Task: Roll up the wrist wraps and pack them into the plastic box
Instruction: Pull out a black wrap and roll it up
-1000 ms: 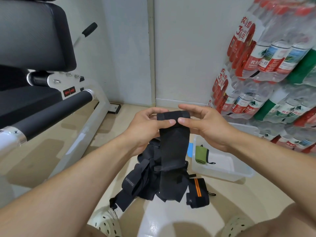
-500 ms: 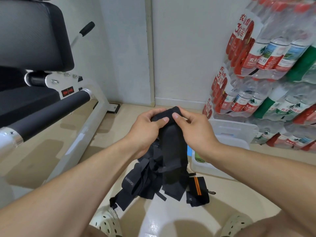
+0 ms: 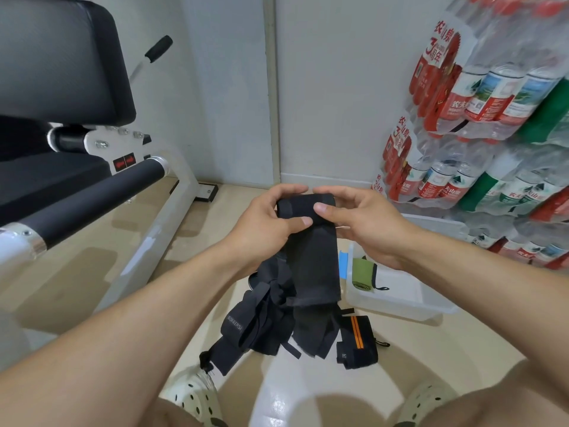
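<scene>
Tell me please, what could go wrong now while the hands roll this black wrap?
1. The black wrap is rolled only at its top, pinched by the left hand and right hand; a loose grip may let the roll unwind.
2. Its long tail hangs into the pile of black wraps and may snag or drag them.
3. The plastic box sits low to the right, so a slack roll might open when dropped in.

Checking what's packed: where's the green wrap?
Head view, right of centre: the rolled green wrap lies inside the plastic box on the floor, at its left end, below the right hand.
</scene>
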The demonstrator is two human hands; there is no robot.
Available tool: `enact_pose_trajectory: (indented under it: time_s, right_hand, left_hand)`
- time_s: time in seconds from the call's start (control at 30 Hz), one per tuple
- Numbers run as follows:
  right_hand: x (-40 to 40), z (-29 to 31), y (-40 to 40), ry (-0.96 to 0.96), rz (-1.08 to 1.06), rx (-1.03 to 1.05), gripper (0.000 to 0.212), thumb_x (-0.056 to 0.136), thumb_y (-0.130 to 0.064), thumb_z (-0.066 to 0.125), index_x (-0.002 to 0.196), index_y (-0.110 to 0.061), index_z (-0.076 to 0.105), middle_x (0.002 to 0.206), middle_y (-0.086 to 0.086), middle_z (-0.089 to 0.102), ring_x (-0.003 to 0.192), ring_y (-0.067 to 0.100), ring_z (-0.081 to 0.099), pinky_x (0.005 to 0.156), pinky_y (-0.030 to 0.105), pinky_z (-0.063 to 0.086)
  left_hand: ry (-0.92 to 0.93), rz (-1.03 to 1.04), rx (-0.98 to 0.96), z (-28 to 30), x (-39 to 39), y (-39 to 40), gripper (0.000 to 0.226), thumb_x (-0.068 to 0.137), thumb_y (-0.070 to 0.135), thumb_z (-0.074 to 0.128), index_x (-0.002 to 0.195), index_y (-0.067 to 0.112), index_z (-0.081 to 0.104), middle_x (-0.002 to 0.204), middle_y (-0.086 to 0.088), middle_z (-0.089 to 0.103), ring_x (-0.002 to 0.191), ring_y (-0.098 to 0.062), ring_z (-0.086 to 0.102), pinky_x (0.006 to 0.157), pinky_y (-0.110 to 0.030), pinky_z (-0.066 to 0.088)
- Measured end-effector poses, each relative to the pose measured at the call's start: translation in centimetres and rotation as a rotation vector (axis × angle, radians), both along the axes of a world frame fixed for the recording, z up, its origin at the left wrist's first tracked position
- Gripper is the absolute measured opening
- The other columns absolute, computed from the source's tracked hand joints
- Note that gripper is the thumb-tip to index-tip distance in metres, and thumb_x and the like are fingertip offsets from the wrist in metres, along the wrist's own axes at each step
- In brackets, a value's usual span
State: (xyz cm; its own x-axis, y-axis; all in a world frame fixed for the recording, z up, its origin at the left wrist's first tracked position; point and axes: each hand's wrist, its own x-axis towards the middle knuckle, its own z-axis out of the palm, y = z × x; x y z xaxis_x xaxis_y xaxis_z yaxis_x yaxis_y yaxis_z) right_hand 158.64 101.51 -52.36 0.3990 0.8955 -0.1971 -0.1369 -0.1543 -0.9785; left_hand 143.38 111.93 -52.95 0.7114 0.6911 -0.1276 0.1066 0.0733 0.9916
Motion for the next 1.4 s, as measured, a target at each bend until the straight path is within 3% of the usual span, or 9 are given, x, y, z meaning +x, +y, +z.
enact_pose_trajectory:
  time_s: [0.13, 0.2, 0.33, 0.47, 0.6, 0.77, 0.97, 1.17, 1.4]
  right_hand:
    - [0.2, 0.0, 0.1, 0.000, -0.029, 0.050, 0.034, 0.091, -0.005, 0.073, 0.124, -0.013, 0.070, 0.115, 0.011, 0.074, 0.101, 0.025, 0.075, 0.081, 0.030, 0.063]
    - [0.3, -0.1, 0.2, -0.001, -0.046, 0.070, 0.034, 0.090, -0.004, 0.073, 0.123, -0.012, 0.069, 0.120, 0.012, 0.072, 0.103, 0.027, 0.074, 0.084, 0.033, 0.063]
    - [0.6, 0.1, 0.3, -0.062, -0.060, 0.107, 0.035, 0.088, -0.003, 0.075, 0.121, -0.013, 0.070, 0.122, 0.009, 0.071, 0.103, 0.025, 0.074, 0.088, 0.038, 0.062]
    - [0.5, 0.2, 0.0, -0.131, -0.030, 0.138, 0.035, 0.086, 0.002, 0.075, 0.116, -0.013, 0.070, 0.103, 0.007, 0.078, 0.092, 0.024, 0.076, 0.081, 0.033, 0.063]
    - [0.5, 0.2, 0.0, -0.220, -0.023, 0.157, 0.033, 0.083, 0.004, 0.078, 0.112, -0.011, 0.072, 0.099, 0.009, 0.078, 0.090, 0.021, 0.076, 0.081, 0.034, 0.064]
    - [0.5, 0.0, -0.1, -0.288, 0.004, 0.161, 0.031, 0.081, 0.004, 0.080, 0.104, -0.015, 0.073, 0.101, 0.003, 0.077, 0.095, 0.017, 0.074, 0.080, 0.030, 0.062]
    - [0.6, -0.5, -0.2, -0.155, 0.034, 0.102, 0.035, 0.090, -0.013, 0.074, 0.124, -0.019, 0.067, 0.116, 0.000, 0.073, 0.104, 0.018, 0.073, 0.089, 0.036, 0.061]
    - [0.6, -0.9, 0.0, 0.019, 0.124, -0.033, 0.041, 0.092, -0.045, 0.062, 0.125, -0.021, 0.068, 0.121, 0.005, 0.073, 0.112, 0.023, 0.071, 0.097, 0.044, 0.057]
    - [1.2, -0.9, -0.2, 0.059, 0.178, -0.095, 0.040, 0.096, -0.038, 0.065, 0.130, -0.018, 0.066, 0.126, 0.009, 0.072, 0.114, 0.027, 0.071, 0.102, 0.049, 0.055]
  left_hand:
    - [0.015, 0.032, -0.126, 0.5, 0.0, 0.1, 0.052, 0.087, 0.029, 0.078, 0.135, 0.027, 0.057, 0.122, 0.004, 0.070, 0.103, -0.008, 0.072, 0.079, -0.023, 0.056]
    - [0.072, -0.031, -0.163, 0.7, -0.1, -0.1, 0.046, 0.090, 0.040, 0.073, 0.131, 0.023, 0.061, 0.120, 0.002, 0.073, 0.099, -0.008, 0.073, 0.072, -0.019, 0.056]
    - [0.098, -0.092, -0.160, 1.0, -0.2, -0.4, 0.035, 0.097, 0.043, 0.064, 0.122, 0.020, 0.070, 0.107, 0.002, 0.078, 0.084, -0.007, 0.073, 0.075, -0.024, 0.056]
    - [0.087, -0.101, -0.177, 1.5, -0.3, -0.5, 0.036, 0.101, 0.048, 0.054, 0.122, 0.023, 0.071, 0.099, 0.004, 0.078, 0.083, -0.007, 0.074, 0.075, -0.027, 0.058]
    - [0.075, -0.046, -0.211, 1.3, -0.1, -0.5, 0.035, 0.099, 0.048, 0.057, 0.118, 0.021, 0.069, 0.099, 0.004, 0.077, 0.087, -0.013, 0.074, 0.078, -0.034, 0.061]
    - [0.012, 0.011, -0.232, 1.0, 0.1, -0.3, 0.027, 0.099, 0.031, 0.064, 0.119, 0.013, 0.064, 0.096, -0.003, 0.074, 0.082, -0.020, 0.073, 0.075, -0.037, 0.062]
    - [-0.056, 0.034, -0.189, 1.2, 0.2, -0.1, 0.022, 0.096, 0.014, 0.069, 0.116, 0.011, 0.061, 0.101, -0.012, 0.071, 0.083, -0.024, 0.072, 0.086, -0.051, 0.059]
    - [-0.042, 0.021, -0.059, 0.8, 0.1, -0.5, 0.018, 0.088, 0.005, 0.076, 0.102, 0.015, 0.070, 0.116, -0.007, 0.069, 0.097, -0.023, 0.073, 0.074, -0.034, 0.060]
    - [-0.042, -0.005, -0.028, 0.8, -0.2, -0.2, 0.023, 0.083, -0.001, 0.078, 0.098, 0.015, 0.069, 0.100, 0.001, 0.074, 0.087, -0.023, 0.075, 0.071, -0.030, 0.059]
